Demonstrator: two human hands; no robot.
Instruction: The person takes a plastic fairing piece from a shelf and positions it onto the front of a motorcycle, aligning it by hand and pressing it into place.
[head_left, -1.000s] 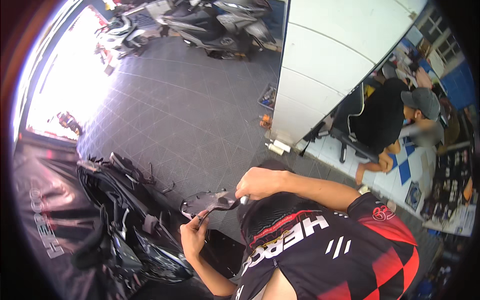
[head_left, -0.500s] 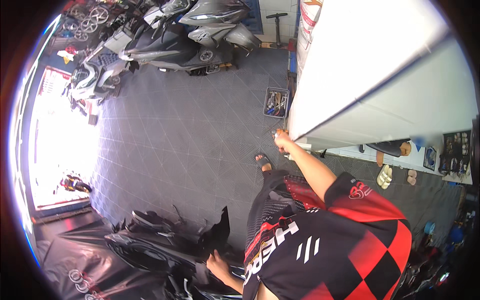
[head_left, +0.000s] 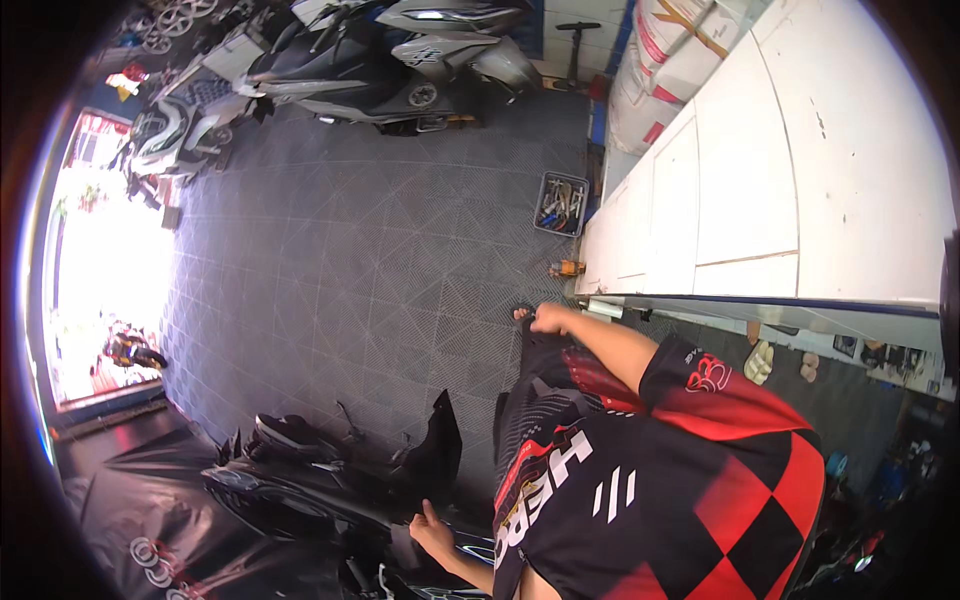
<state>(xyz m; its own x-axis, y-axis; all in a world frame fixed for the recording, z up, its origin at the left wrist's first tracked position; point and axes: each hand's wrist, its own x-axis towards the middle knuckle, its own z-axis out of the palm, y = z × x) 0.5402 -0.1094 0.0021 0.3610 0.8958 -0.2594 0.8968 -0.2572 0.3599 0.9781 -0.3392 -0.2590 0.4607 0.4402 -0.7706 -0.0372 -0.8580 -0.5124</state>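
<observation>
My right hand (head_left: 548, 318) is in front of my sandalled foot (head_left: 522, 313), over the dark floor. Its fingers are curled in, and whatever they may hold is hidden. An orange and black tool (head_left: 567, 268) lies on the floor beyond it, apart from the hand, at the foot of a white cabinet (head_left: 745, 190). At the lower left, my left hand (head_left: 432, 530) is beside a black scooter (head_left: 330, 490), thumb raised away from the fingers. Whether it touches the bodywork, I cannot tell. A pointed black panel (head_left: 440, 440) rises from the scooter near this hand.
A grey crate of hand tools (head_left: 561, 204) stands against the cabinet side. Parked scooters (head_left: 400, 80) line the far wall, with a floor pump (head_left: 575, 55) and white sacks (head_left: 645, 105) to their right. A black cover (head_left: 160, 510) lies at lower left; pale sandals (head_left: 759, 364) are at right.
My right hand has drawn back from beside the orange tool to above my foot. The view has shifted, showing more of the cabinet front. My left hand has barely moved; its thumb stands more apart.
</observation>
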